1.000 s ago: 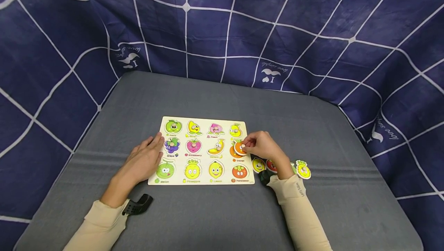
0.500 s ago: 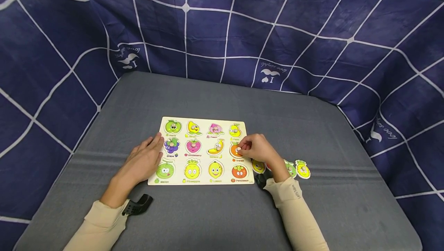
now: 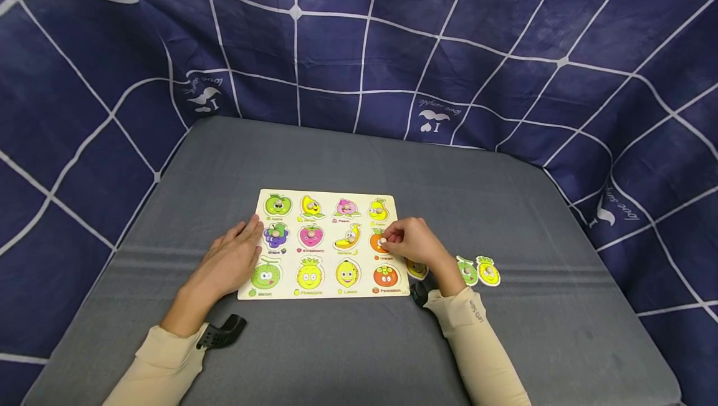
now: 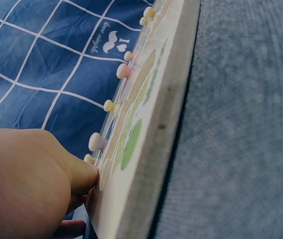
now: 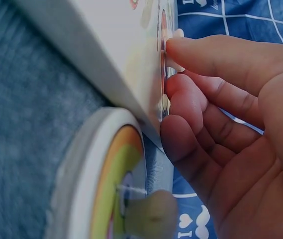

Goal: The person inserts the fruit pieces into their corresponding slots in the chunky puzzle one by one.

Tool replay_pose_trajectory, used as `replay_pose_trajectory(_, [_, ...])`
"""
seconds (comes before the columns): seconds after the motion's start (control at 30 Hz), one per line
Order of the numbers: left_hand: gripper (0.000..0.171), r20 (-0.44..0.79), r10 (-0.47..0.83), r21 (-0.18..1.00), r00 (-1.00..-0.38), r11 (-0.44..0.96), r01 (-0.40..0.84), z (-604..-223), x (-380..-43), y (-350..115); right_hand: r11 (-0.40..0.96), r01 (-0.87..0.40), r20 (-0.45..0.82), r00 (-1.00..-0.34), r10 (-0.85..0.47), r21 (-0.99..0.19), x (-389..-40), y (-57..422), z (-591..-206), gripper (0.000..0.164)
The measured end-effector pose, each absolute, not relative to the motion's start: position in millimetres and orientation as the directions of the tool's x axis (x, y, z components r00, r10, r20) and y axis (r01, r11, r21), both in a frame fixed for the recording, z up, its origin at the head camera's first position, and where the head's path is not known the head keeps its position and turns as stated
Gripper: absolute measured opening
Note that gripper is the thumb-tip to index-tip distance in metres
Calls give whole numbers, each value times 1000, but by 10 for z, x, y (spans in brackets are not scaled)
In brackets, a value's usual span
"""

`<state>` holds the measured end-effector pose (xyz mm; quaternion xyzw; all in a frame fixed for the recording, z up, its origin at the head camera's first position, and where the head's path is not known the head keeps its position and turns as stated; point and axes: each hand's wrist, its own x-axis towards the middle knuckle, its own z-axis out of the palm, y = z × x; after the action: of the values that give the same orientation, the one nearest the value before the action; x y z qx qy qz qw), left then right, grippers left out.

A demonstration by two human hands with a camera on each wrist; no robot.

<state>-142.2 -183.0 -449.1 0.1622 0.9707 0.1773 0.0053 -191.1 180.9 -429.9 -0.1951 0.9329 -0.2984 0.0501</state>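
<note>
Pale, smooth, wood-look puzzle board point(image 3: 329, 222), rect. w/ rounded corners, lies flat on grey cloth point(image 3: 336, 356); the cloth's fine weave shows up close. Small rounded knobs point(image 4: 96, 142) stick up from its pieces. R hand point(image 3: 416, 241) comes in over the board's R edge, fingers curled, thumb + fingertips pinching the knob of the orange piece point(image 3: 376, 244), which is in its slot, middle row, far R of the board. L hand point(image 3: 232, 259) rests along the board's L edge, fingers approx. straight, thumb touching the rim. Board's slots: top row has apple, mango, peach, pear; middle has grape, strawberry, banana, orange; bottom row shows melon, pineapple, lemon, persimmon pics. R of the board: round yellow piece point(image 3: 416, 270) just beside it, partly behind the wrist, then melon piece point(image 3: 469, 275) and pineapple piece point(image 3: 489, 272) farther out.
</note>
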Motion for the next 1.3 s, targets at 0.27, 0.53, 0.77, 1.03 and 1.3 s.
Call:
replay_pose_trajectory(0.27, [50, 37, 314, 354, -949, 883, 307, -4496, -1429, -1843, 743, -306, 25, -931, -363, -595, -1887, 1825, -4254, 11])
replay_pose_trajectory(0.53, [49, 48, 317, 352, -947, 882, 313, -4469, -1428, -1837, 735, -300, 60, -941, -334, -608, -1842, 1954, -4192, 8])
replay_pose_trajectory(0.77, [49, 52, 316, 355, -947, 881, 313, -4479, -1427, -1838, 724, -301, 89, -944, -316, -621, -1782, 2034, -4180, 7])
replay_pose_trajectory(1.03, [50, 38, 323, 354, -946, 880, 315, -4490, -1444, -1829, 718, -330, 152, -941, -302, -613, -1677, 2183, -4133, 9])
replay_pose_trajectory(1.3, [50, 33, 321, 350, -947, 883, 312, -4488, -1445, -1829, 714, -314, 194, -949, -247, -626, -1597, 2423, -4101, 8])
